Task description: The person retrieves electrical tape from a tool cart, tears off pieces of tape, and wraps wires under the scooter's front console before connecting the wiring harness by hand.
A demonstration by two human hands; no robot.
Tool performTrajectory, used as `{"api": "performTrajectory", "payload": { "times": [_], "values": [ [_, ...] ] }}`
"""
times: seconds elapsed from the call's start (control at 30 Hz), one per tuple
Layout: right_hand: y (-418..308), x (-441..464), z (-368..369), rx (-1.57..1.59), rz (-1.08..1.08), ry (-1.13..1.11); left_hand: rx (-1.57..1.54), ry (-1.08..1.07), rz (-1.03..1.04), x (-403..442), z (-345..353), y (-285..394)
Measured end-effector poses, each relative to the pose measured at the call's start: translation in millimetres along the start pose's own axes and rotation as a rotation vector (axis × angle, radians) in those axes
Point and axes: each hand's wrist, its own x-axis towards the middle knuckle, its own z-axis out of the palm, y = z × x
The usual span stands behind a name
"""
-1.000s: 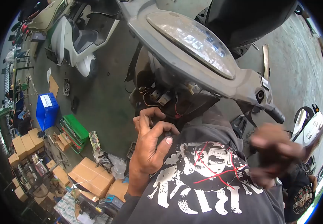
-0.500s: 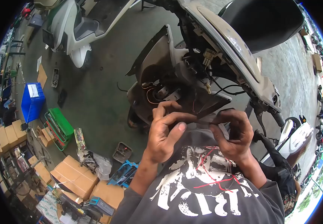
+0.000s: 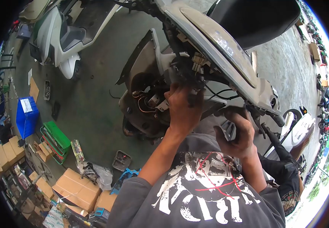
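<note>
My left hand (image 3: pixel 185 108) reaches up into the opened front of a scooter, its curled fingers against the dark wiring beneath the handlebar cover (image 3: pixel 219 47). Whatever they grip is hidden by the hand. My right hand (image 3: pixel 242 133) hovers just above my shirt, thumb and curved fingers apart, with nothing clear between them. Beside my left hand's fingers is a pale wire connector (image 3: pixel 198 60). A loose copper-coloured wire (image 3: pixel 141 105) and a small silver box (image 3: pixel 161 105) show inside the front panel (image 3: pixel 139 114). Black cables (image 3: pixel 219 95) hang between the two hands.
At the upper left stands another white scooter (image 3: pixel 65 38). A blue bin (image 3: pixel 27 117), a green crate (image 3: pixel 57 136), a parts tray (image 3: pixel 122 160) and cardboard boxes (image 3: pixel 76 190) are on the floor at left. A black seat (image 3: pixel 255 22) rises at the upper right.
My left hand has moved away from my right hand, up and forward into the scooter's wiring. My right hand stays near its place. The view has shifted slightly.
</note>
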Motion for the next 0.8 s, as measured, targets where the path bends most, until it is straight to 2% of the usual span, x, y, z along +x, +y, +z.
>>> {"api": "performTrajectory", "payload": {
  "times": [0.03,0.17,0.23,0.33,0.43,0.53,0.67,0.77,0.8],
  "values": [
    [3.4,4.5,4.2,-0.064,-0.071,0.021,-0.001,-0.012,-0.002,-2.5,0.7,-2.4],
    [16.8,13.2,19.4,-0.204,-0.016,-0.012,-0.165,-0.014,0.012,-10.1,-15.7,-10.0],
    [21.4,13.4,28.1,-0.2,-0.053,0.033,-0.199,-0.012,0.042,-12.0,-27.9,-9.4],
    [23.2,10.4,34.4,-0.175,-0.089,0.058,-0.277,0.024,-0.082,-18.6,-45.5,-11.9],
    [26.5,10.6,48.2,-0.121,-0.117,0.084,-0.334,-0.017,-0.018,-18.9,-50.4,-26.2],
    [24.5,19.4,56.0,-0.21,-0.12,0.023,-0.342,-0.055,0.064,-13.3,-50.2,-32.5],
    [32.9,28.5,62.6,-0.019,-0.147,0.119,-0.337,-0.069,0.079,-5.0,-51.5,-34.9],
    [39.5,34.6,58.6,-0.188,-0.127,0.015,-0.361,-0.088,0.097,-1.3,-51.5,-42.2],
    [44.7,35.0,60.8,-0.177,-0.17,0.058,-0.399,-0.109,0.053,-0.5,-50.6,-42.6]
  ]
}}
